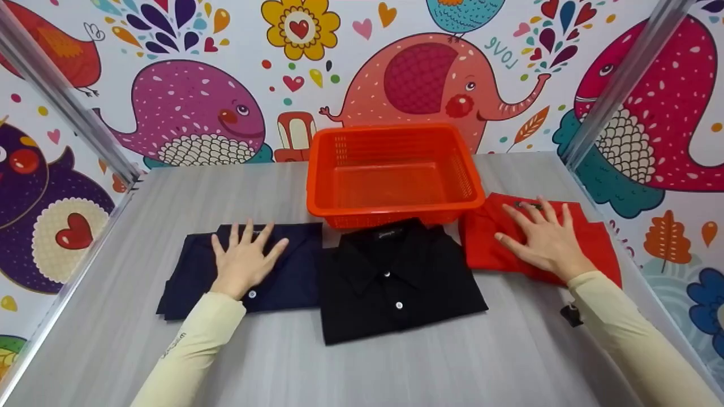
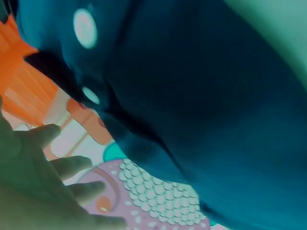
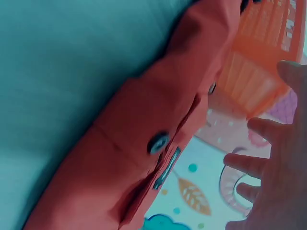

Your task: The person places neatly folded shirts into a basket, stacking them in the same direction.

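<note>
Three folded button shirts lie in a row in the head view. Over the navy shirt at the left, my left hand is spread, fingers pointing away from me. My right hand is spread in the same way over the red shirt at the right. Between them is the black shirt, collar toward the back, with white buttons down its front. In the left wrist view the navy shirt fills most of the picture. The red shirt shows a dark button in the right wrist view.
An orange plastic basket stands behind the black shirt, its inside bare. A small black object shows beside the right sleeve. The grey table meets a cartoon-printed wall, with metal posts at the back corners.
</note>
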Available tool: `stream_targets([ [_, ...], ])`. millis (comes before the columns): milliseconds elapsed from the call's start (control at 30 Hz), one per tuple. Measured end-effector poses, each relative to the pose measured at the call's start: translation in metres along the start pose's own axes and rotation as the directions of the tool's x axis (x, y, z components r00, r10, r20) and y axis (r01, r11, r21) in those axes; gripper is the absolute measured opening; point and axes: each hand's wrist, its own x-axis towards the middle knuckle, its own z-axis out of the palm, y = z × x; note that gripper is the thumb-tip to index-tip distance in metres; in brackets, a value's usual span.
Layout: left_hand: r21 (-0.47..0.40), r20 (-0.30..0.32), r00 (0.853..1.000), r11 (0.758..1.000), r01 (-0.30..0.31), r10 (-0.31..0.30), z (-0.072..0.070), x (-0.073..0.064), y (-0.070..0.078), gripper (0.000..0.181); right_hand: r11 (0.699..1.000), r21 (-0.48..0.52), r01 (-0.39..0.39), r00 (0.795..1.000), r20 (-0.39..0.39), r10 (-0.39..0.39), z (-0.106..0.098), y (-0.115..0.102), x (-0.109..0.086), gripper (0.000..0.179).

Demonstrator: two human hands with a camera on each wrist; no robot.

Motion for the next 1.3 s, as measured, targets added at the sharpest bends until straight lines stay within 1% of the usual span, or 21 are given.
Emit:
stream_targets([
  [100,0.013,-0.012,1.000,1.000,-0.010,0.010,0.003,-0.005,0.008,0.071,0.999,-0.014,0.045,0.999,-0.027,-0.045,0.004,-0.010,-0.002,0.069],
  [233,0.046,-0.086,0.995,0.998,-0.052,0.056,0.006,-0.010,0.020,0.057,0.995,-0.050,0.091,0.995,-0.034,-0.092,0.007,-0.027,-0.005,0.063],
  [367,0.080,-0.164,0.981,0.992,-0.095,0.107,0.009,-0.018,0.032,0.042,0.991,-0.059,0.121,0.993,0.001,-0.121,0.012,-0.044,-0.010,0.054],
  [467,0.073,-0.215,0.968,0.990,-0.118,0.131,0.011,-0.025,0.040,0.035,0.989,-0.051,0.141,0.990,0.022,-0.141,0.015,-0.056,-0.013,0.041],
  [533,0.056,-0.230,0.962,0.989,-0.138,0.147,0.012,-0.029,0.044,0.032,0.987,-0.040,0.154,0.988,0.029,-0.152,0.018,-0.062,-0.015,0.036],
  [600,0.044,-0.222,0.962,0.987,-0.153,0.159,0.012,-0.033,0.048,0.031,0.987,-0.020,0.162,0.986,0.038,-0.161,0.019,-0.067,-0.018,0.037],
  [700,0.004,-0.167,0.973,0.987,-0.163,0.161,0.011,-0.039,0.054,0.026,0.986,0.016,0.167,0.983,0.068,-0.168,0.022,-0.073,-0.022,0.040],
  [800,-0.067,-0.095,0.984,0.986,-0.156,0.149,0.012,-0.042,0.060,0.023,0.985,0.034,0.172,0.980,0.096,-0.174,0.025,-0.078,-0.024,0.043],
  [867,-0.130,-0.033,0.988,0.980,-0.152,0.149,0.013,-0.044,0.063,0.028,0.985,0.041,0.169,0.979,0.105,-0.173,0.027,-0.080,-0.025,0.042],
  [933,-0.208,0.054,0.988,0.970,-0.128,0.142,0.015,-0.044,0.066,0.034,0.986,0.056,0.157,0.981,0.107,-0.162,0.028,-0.081,-0.024,0.040],
  [967,-0.258,0.109,0.984,0.960,-0.106,0.138,0.016,-0.044,0.067,0.036,0.987,0.067,0.147,0.982,0.107,-0.153,0.029,-0.082,-0.023,0.038],
  [1000,-0.310,0.164,0.977,0.948,-0.078,0.134,0.017,-0.044,0.068,0.036,0.988,0.082,0.134,0.984,0.110,-0.143,0.030,-0.083,-0.022,0.036],
  [1067,-0.408,0.269,0.957,0.913,0.009,0.111,0.019,-0.044,0.071,0.034,0.987,0.122,0.107,0.985,0.125,-0.123,0.030,-0.084,-0.019,0.031],
  [1133,-0.472,0.341,0.937,0.876,0.099,0.078,0.021,-0.043,0.073,0.030,0.982,0.172,0.080,0.984,0.147,-0.105,0.031,-0.085,-0.015,0.026],
  [1167,-0.495,0.362,0.930,0.858,0.136,0.062,0.022,-0.042,0.075,0.028,0.978,0.200,0.068,0.983,0.156,-0.100,0.031,-0.086,-0.013,0.025],
  [1233,-0.529,0.382,0.924,0.827,0.191,0.030,0.023,-0.041,0.077,0.025,0.966,0.256,0.043,0.981,0.174,-0.090,0.031,-0.088,-0.009,0.028],
  [1300,-0.557,0.381,0.925,0.801,0.219,0.012,0.024,-0.039,0.080,0.023,0.954,0.300,0.016,0.980,0.183,-0.074,0.032,-0.090,-0.007,0.036],
])
